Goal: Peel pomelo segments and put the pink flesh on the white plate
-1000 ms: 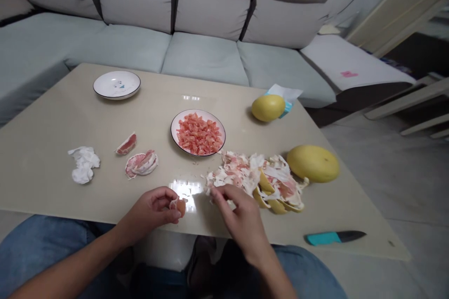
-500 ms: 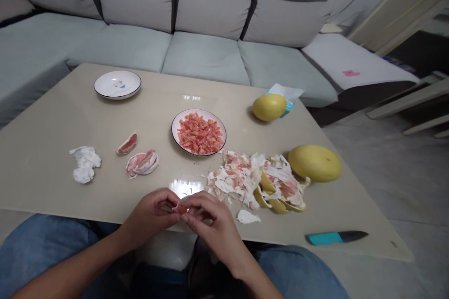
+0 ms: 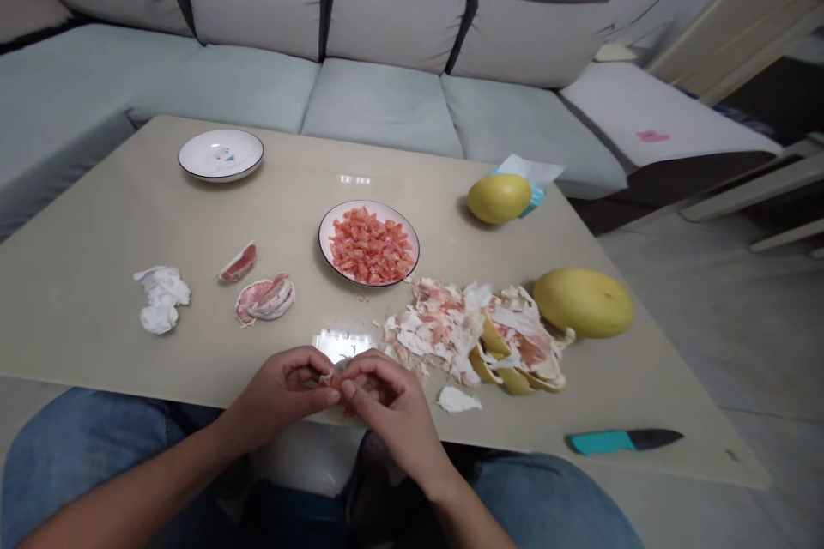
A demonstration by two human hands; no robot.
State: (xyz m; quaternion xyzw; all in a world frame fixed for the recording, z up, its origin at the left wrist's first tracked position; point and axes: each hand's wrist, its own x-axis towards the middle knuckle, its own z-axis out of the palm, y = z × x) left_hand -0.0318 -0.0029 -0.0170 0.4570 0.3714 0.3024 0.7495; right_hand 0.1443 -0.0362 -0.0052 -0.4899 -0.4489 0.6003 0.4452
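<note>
Close to the table's front edge, my left hand and my right hand meet fingertip to fingertip. Both are closed around a small pink pomelo segment, mostly covered by the fingers. Ahead of them a plate carries a heap of peeled pink pomelo flesh. Unpeeled pomelo segments lie left of that plate, with a single segment just behind them. To the right of my hands is a pile of white membrane and yellow rind.
A teal-handled knife lies at the front right. Two whole pomelos, one nearer and one farther, sit on the right, the farther against a tissue pack. Crumpled tissue and a white plate are on the left.
The view has shifted slightly, so the table things appear a little farther right. My fingers have moved slightly on the pomelo segment; my right thumb now sits higher over it.
</note>
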